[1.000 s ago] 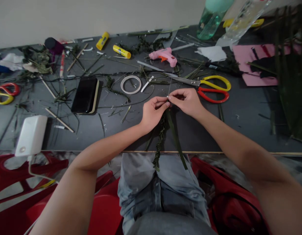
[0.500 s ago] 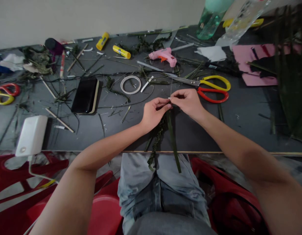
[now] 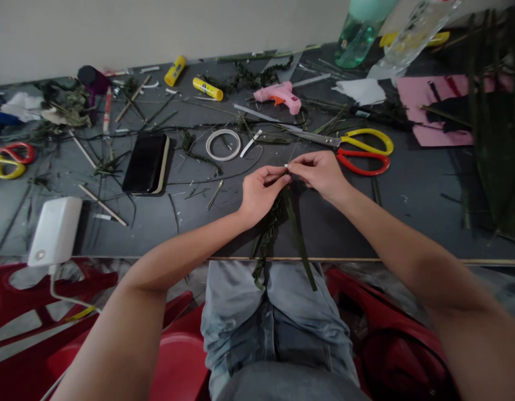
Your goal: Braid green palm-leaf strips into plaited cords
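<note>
My left hand [image 3: 259, 195] is closed in a pinch at the top of a dark green braided leaf strip [image 3: 266, 239], which hangs over the table's front edge above the jeans. A flat loose leaf strip [image 3: 299, 239] hangs beside the braid from the same spot. Touching the left fingertips, my right hand [image 3: 319, 172] pinches a tiny white piece [image 3: 286, 165] between thumb and forefinger. A thin pale strand rises from there towards the scissors. Fingers hide the top of the braid. Just beyond my right hand lie scissors [image 3: 366, 152] with yellow and red handles.
Leaf scraps litter the grey table [image 3: 199, 223]. A phone [image 3: 145, 163], tape roll [image 3: 222, 145] and white power bank [image 3: 54, 231] lie left. Behind are a pink glue gun [image 3: 282, 96], glue sticks [image 3: 207, 88] and bottles [image 3: 357, 39]. Large leaves [image 3: 499, 139] cover the right end.
Both hands have shifted slightly left together. The lower end of the loose leaf strip has swung right, and the thin strand now leans. The grip looks the same.
</note>
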Demonstrator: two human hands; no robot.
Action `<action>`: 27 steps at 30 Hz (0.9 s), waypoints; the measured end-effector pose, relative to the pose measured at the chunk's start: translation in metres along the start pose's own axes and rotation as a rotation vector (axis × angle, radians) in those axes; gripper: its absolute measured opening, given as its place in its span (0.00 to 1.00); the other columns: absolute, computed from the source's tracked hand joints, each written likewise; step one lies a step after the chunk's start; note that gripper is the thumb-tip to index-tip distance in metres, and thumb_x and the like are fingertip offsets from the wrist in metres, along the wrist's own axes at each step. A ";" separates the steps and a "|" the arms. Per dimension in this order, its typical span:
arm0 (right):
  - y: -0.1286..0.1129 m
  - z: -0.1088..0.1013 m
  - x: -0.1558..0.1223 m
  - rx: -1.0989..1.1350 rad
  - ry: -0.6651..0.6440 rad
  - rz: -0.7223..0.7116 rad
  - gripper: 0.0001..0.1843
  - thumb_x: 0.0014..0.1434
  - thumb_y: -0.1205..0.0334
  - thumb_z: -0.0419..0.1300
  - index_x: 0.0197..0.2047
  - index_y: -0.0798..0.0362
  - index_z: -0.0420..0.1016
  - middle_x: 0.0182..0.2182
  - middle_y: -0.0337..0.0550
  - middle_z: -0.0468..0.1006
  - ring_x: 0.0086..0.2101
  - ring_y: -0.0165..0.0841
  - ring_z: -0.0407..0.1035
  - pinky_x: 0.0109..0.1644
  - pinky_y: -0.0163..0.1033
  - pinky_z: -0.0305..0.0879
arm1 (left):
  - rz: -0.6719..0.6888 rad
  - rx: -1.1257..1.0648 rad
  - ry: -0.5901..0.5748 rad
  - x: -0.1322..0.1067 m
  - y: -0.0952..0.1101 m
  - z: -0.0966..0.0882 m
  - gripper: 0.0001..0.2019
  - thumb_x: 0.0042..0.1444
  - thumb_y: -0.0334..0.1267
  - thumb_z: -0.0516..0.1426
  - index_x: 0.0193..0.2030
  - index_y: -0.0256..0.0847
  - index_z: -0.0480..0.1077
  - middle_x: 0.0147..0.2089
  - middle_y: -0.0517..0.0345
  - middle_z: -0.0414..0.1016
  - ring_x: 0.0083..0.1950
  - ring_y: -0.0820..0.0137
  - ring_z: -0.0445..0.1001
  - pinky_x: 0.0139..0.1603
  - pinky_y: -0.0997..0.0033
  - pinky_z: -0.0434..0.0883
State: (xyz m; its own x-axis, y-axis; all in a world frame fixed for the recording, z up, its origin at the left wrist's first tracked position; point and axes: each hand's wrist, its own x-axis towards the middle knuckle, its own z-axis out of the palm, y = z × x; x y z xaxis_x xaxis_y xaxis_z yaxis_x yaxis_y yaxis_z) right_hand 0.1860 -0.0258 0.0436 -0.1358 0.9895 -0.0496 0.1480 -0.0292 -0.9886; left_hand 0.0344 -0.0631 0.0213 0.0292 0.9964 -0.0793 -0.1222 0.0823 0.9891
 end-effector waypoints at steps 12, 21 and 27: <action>0.010 0.002 0.000 -0.160 0.049 -0.093 0.10 0.46 0.57 0.64 0.25 0.55 0.83 0.21 0.41 0.78 0.22 0.27 0.65 0.26 0.35 0.57 | 0.028 0.063 0.015 0.001 -0.001 -0.002 0.10 0.50 0.36 0.68 0.39 0.37 0.79 0.41 0.52 0.85 0.43 0.67 0.83 0.50 0.65 0.79; 0.011 0.004 0.000 -0.141 0.056 -0.088 0.07 0.45 0.61 0.61 0.23 0.54 0.79 0.18 0.38 0.73 0.21 0.26 0.61 0.26 0.35 0.56 | 0.045 0.142 0.005 0.000 -0.001 -0.002 0.09 0.52 0.36 0.67 0.40 0.37 0.79 0.42 0.51 0.85 0.45 0.66 0.84 0.52 0.63 0.79; 0.006 0.005 0.000 -0.075 0.009 -0.067 0.07 0.46 0.59 0.62 0.24 0.54 0.77 0.17 0.37 0.69 0.20 0.26 0.60 0.24 0.35 0.55 | 0.016 0.072 0.021 0.001 0.000 -0.002 0.10 0.50 0.36 0.67 0.40 0.37 0.79 0.41 0.52 0.85 0.42 0.68 0.84 0.49 0.65 0.79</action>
State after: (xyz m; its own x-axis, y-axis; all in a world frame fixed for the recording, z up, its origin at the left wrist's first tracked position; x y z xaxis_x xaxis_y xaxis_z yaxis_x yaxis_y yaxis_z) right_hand 0.1820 -0.0268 0.0369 -0.1387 0.9902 0.0178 0.2115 0.0472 -0.9762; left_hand 0.0330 -0.0622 0.0207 0.0065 0.9978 -0.0653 -0.0506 0.0655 0.9966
